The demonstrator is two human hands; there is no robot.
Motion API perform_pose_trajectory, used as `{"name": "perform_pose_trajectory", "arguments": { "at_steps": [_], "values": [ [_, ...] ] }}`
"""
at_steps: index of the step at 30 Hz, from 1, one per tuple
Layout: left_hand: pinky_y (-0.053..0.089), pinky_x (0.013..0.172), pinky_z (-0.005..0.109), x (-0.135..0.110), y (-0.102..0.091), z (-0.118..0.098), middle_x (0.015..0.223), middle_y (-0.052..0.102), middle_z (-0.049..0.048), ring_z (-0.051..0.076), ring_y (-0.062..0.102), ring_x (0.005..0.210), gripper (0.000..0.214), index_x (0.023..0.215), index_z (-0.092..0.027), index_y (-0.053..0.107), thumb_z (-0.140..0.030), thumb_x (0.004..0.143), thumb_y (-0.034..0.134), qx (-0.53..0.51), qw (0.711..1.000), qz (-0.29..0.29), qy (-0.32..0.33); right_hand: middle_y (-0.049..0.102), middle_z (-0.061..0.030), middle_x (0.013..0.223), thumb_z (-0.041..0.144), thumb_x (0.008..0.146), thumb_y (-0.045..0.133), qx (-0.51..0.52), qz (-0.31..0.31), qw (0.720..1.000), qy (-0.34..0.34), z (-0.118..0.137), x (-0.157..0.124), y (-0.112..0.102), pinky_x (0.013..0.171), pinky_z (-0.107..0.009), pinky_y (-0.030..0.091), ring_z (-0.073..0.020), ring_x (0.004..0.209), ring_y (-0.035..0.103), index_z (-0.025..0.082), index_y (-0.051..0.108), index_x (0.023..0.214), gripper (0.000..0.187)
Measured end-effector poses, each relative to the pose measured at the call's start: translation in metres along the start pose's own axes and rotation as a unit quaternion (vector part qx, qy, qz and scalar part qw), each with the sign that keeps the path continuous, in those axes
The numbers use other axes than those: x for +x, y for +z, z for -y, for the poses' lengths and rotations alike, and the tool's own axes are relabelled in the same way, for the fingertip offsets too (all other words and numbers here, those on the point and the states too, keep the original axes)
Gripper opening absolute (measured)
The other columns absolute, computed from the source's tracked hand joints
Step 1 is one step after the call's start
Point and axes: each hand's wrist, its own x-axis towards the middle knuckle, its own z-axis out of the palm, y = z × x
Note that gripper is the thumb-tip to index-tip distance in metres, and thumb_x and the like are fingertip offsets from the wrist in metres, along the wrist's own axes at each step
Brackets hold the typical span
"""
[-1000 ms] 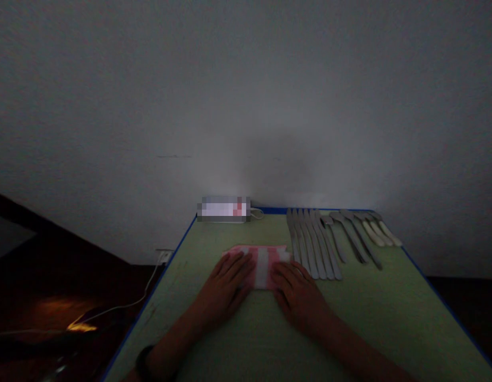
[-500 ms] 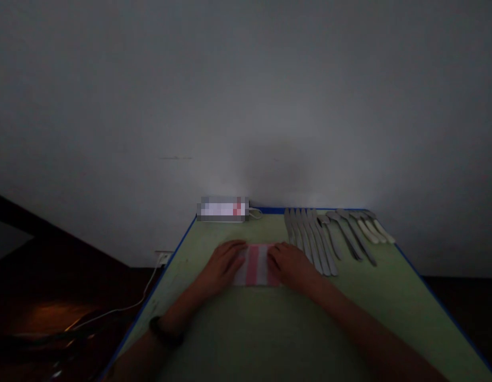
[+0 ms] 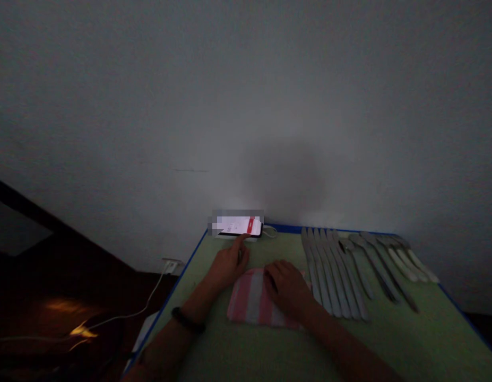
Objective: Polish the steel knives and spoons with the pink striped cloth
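Observation:
A phone [image 3: 235, 225] with a lit screen, partly pixelated, leans near the wall at the back of the table. My left hand [image 3: 230, 262] reaches toward it, index finger stretched out to the screen's lower right edge and the other fingers curled; it holds nothing. A folded pink-and-white striped cloth [image 3: 251, 305] lies flat in front of me. My right hand [image 3: 287, 284] rests on the cloth's right part, fingers loosely bent over it without a visible grip. Just right of that hand lies a row of several table knives [image 3: 335, 276].
Right of the knives are metal spoons or forks [image 3: 361, 270], hard to tell in the dimness, and white-handled cutlery [image 3: 408, 265]. The green table [image 3: 214, 345] has a blue edge and meets a grey wall [image 3: 246, 106]. A white cable [image 3: 148, 302] runs from a socket [image 3: 172, 266] at left.
My left hand has left the cloth and moved up to the phone, its index finger now extended. My right hand stays on the cloth. The view has shifted slightly.

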Motion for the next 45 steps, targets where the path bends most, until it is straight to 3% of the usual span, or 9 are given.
{"name": "perform_pose_trajectory", "arguments": {
  "at_steps": [12, 20, 45],
  "values": [
    [0.040, 0.052, 0.024, 0.014, 0.009, 0.005, 0.072, 0.066, -0.0003, 0.015, 0.061, 0.055, 0.060, 0.144, -0.015, 0.013, -0.025, 0.091, 0.039, 0.032, 0.998, 0.020, -0.053, 0.060, -0.0037, 0.087, 0.020, 0.088, 0.044, 0.071, 0.017, 0.997, 0.018, -0.004, 0.000, 0.006, 0.077, -0.034, 0.040, -0.0183, 0.084, 0.053, 0.021, 0.055, 0.092, 0.012],
    [0.042, 0.055, 0.025, 0.015, 0.010, 0.006, 0.072, 0.067, 0.0001, 0.017, 0.064, 0.060, 0.058, 0.144, -0.018, 0.017, -0.025, 0.090, 0.039, 0.055, 0.994, 0.027, -0.087, 0.061, -0.0034, 0.086, 0.018, 0.087, 0.045, 0.074, 0.013, 0.997, 0.024, -0.004, 0.001, 0.005, 0.076, -0.034, 0.041, -0.0183, 0.083, 0.054, 0.021, 0.056, 0.091, 0.012],
    [0.041, 0.057, 0.026, 0.015, 0.010, 0.004, 0.074, 0.068, -0.0001, 0.018, 0.065, 0.062, 0.060, 0.144, -0.020, 0.016, -0.025, 0.089, 0.041, 0.085, 0.991, 0.041, -0.100, 0.061, -0.0033, 0.087, 0.019, 0.088, 0.045, 0.093, 0.049, 0.994, 0.039, -0.004, 0.004, 0.000, 0.078, -0.034, 0.041, -0.0185, 0.083, 0.054, 0.021, 0.056, 0.092, 0.011]
  ]
}}
